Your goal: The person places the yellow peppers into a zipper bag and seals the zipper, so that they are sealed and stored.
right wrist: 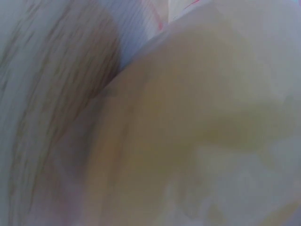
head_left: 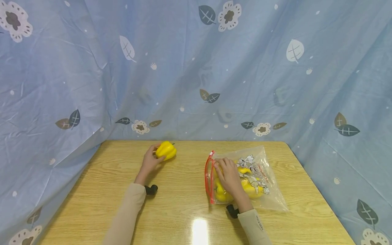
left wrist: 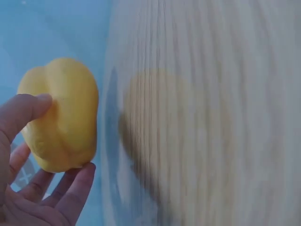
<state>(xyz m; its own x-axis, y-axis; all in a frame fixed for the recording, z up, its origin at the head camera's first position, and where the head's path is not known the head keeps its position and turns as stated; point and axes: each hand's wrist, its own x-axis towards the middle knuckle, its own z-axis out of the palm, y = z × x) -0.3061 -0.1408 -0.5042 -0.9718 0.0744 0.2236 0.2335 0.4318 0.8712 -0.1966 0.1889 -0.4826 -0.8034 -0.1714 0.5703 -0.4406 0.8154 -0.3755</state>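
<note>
Now, pepper (head_left: 166,150): lifted, I judge; left fingers (left wrist: 79,190) gripping.
Bag (head_left: 252,182): under right fingers (head_left: 226,163), grip unclear; mouth (head_left: 212,183) probably needs widening next.

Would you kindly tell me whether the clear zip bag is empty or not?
The clear zip bag is not empty: in the head view, yellow bell peppers show through its printed plastic, beside the right hand.
</note>
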